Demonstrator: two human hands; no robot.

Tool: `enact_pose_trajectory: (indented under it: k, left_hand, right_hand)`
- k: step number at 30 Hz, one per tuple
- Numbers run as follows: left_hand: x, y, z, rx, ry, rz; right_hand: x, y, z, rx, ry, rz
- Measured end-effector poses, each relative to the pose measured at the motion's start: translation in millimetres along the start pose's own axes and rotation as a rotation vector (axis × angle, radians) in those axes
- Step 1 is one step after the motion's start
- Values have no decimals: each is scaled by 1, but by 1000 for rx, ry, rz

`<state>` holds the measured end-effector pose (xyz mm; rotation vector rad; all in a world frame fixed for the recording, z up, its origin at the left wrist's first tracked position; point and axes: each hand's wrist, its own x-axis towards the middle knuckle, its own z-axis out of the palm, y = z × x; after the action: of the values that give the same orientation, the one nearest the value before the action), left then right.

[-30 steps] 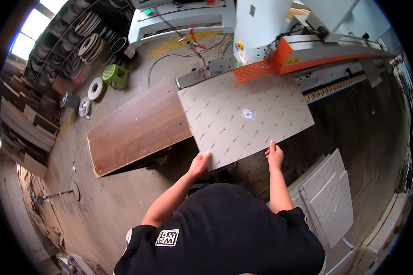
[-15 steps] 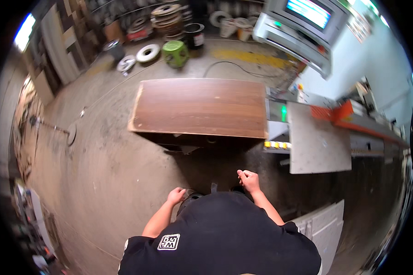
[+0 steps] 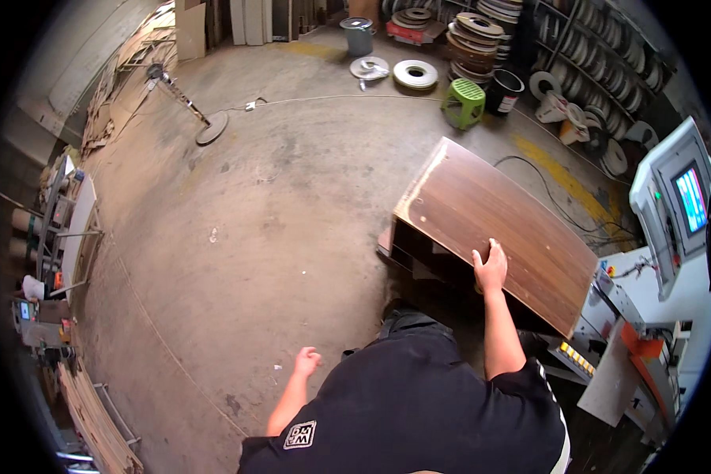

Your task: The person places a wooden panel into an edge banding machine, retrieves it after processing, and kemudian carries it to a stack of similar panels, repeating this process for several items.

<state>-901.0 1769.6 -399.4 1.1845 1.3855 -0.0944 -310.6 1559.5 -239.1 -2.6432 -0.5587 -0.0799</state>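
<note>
Two hands of mine are in the frame, and I see nothing grasped in either one. My right hand [image 3: 490, 270] is right of the centre, with the fingers extended and a little apart, at the near edge of the brown wooden table [image 3: 509, 217]; whether the palm presses on the wood, I cannot tell. This table is in the right half of the frame, slanting from the centre down toward the lower right, and below its top there is a dark space. My left hand [image 3: 307, 363] is in the lower middle, in the air above the concrete floor [image 3: 237, 261], released, with its fingers loosely bent. In the lower right, a grey panel [image 3: 608, 383] is beside an orange machine part [image 3: 646, 363], just past the end of the table. Above them, at the right side, is a control unit [image 3: 671, 197] with a lit screen. In the upper right, a green stool [image 3: 464, 103] stands next to a black bucket [image 3: 504, 92], and a white roll [image 3: 415, 74] lies on the floor to the left of them. In the upper left, there is a stand [image 3: 188, 103] with a round base.
</note>
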Motion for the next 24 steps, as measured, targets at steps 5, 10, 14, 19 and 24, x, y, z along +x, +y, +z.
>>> enact_pose_trajectory:
  k: [5, 10, 14, 19, 24]
  left_hand:
    - [35, -17, 18, 327, -202, 336]
    - [55, 63, -55, 210, -23, 55]
    - [96, 164, -121, 200, 81, 26]
    - [205, 322, -155, 41, 149, -61]
    - [327, 485, -123, 253, -31, -46]
  right_hand:
    - [107, -68, 80, -285, -51, -6]
    - [226, -120, 123, -397, -9, 110]
    - [305, -164, 140, -307, -29, 179]
    - [358, -176, 145, -314, -141, 301]
    - [363, -175, 157, -272, -7, 238]
